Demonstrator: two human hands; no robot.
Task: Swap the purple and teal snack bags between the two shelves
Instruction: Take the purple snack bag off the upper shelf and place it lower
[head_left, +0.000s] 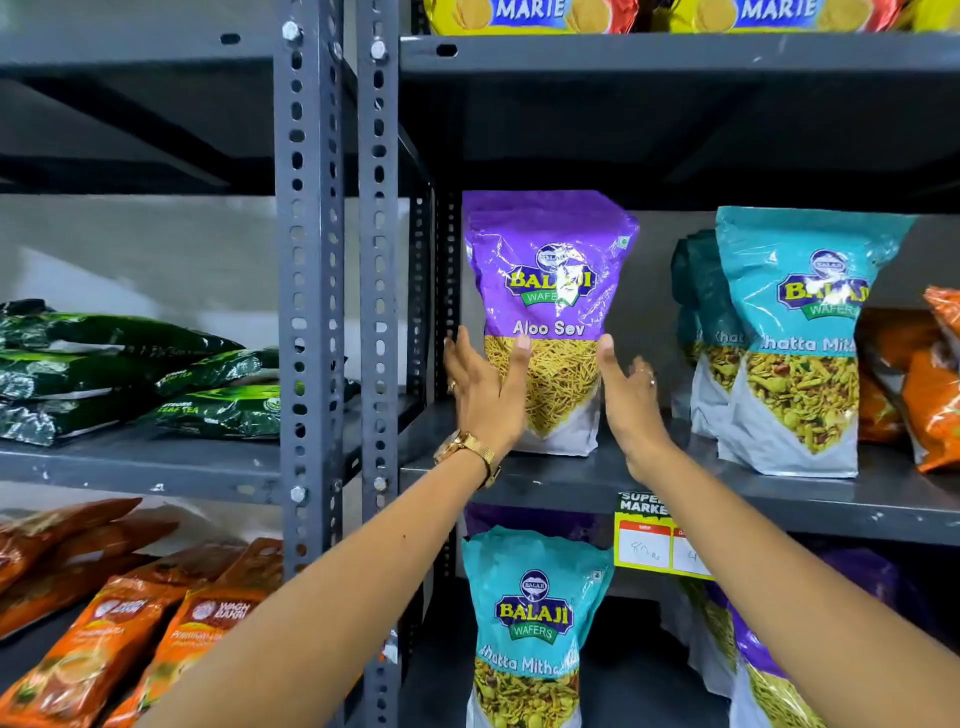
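**Purple bag upright on the upper shelf, both hands at its sides**

Grey slotted-steel racking fills the view, and the purple Aloo Sev bag (548, 312) standing on the middle shelf (675, 499) serves as the landmark. It stands upright, long axis vertical, its base on the shelf board. The left hand (488, 395) lies flat against the bag's lower left front, fingers spread and not curled round anything. The right hand (631, 402) is just right of the bag with an open palm facing it, thumb tip at the bag's edge; whether the palm touches cannot be told. Neither hand is clenched.

Right of the purple bag, well apart on the same shelf, stand teal Khatta Mitha bags (800, 353). Directly below it, on the lower shelf, stands another teal bag (530, 623), with more purple bags (763, 670) below and to the right.

The bag sits between the two palms, so any lift or nudge would be a sideways squeeze; the left hand is the closer one.
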